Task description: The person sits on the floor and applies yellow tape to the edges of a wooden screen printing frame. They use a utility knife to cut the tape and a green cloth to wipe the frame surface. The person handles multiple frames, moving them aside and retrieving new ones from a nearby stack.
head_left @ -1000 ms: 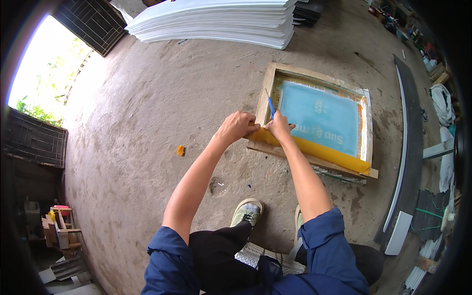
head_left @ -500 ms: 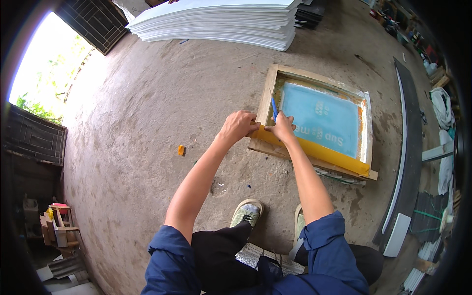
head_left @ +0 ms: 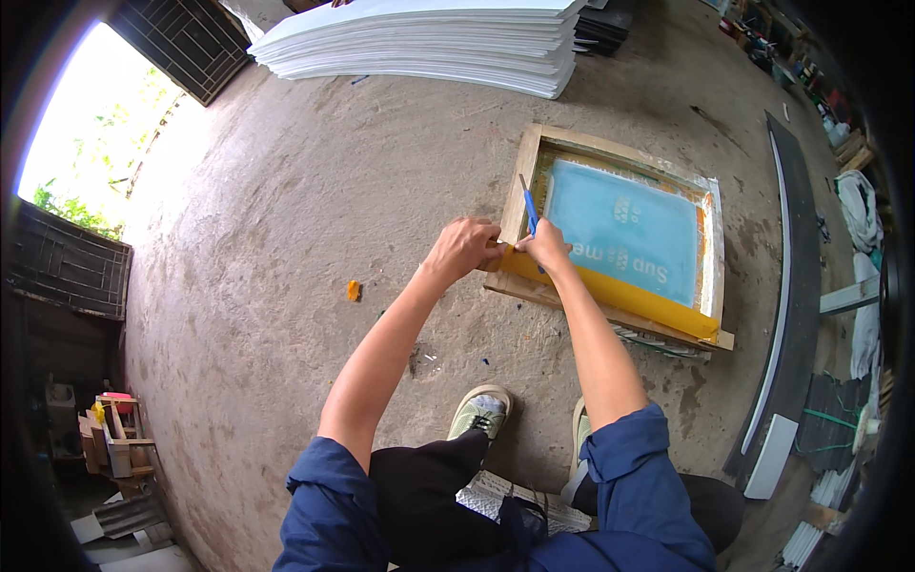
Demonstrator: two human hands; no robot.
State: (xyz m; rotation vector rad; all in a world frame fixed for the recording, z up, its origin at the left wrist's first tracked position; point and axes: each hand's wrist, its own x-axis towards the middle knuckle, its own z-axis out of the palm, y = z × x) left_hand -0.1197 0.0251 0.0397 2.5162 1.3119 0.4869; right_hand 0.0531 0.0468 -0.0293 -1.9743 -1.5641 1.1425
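On the concrete floor (head_left: 286, 219), ahead and slightly to the right: the wooden frame (head_left: 527, 160), with a pale-blue panel (head_left: 620, 229) inside it bearing whitish lettering. Along the near edge of the frame, a strip of yellow tape (head_left: 634, 297), long axis running from the near-left corner rightward and a little nearer, as far as the near-right corner.

At the near-left corner, both hands close together, with only a short stretch of tape between. Left hand (head_left: 469, 250) just outside the corner, reaching in from the left; fingers curled inward, seemingly pinching the left end of the tape, with no visible gap. Beneath them, something brownish, too covered to tell whether a roll or a loose end.

Right hand (head_left: 546, 250) just inside the corner, above the tape; fingers wrapped around a slender blue-handled tool (head_left: 531, 210), thumb at the tape beside the left fingers. Cannot tell how hard the thumb presses, or exactly what kind of tool. Dark narrow tip pointing away toward the far-left corner, blue tail showing below the fist: long axis roughly crosswise to the tape. From the right fingers, left end of the tape just to the left, the long remainder off to the right and nearer; tool tip beyond the tape, over the left side of the frame. Nearer to the tape's left end: the left hand; nearer to its long run: the right.
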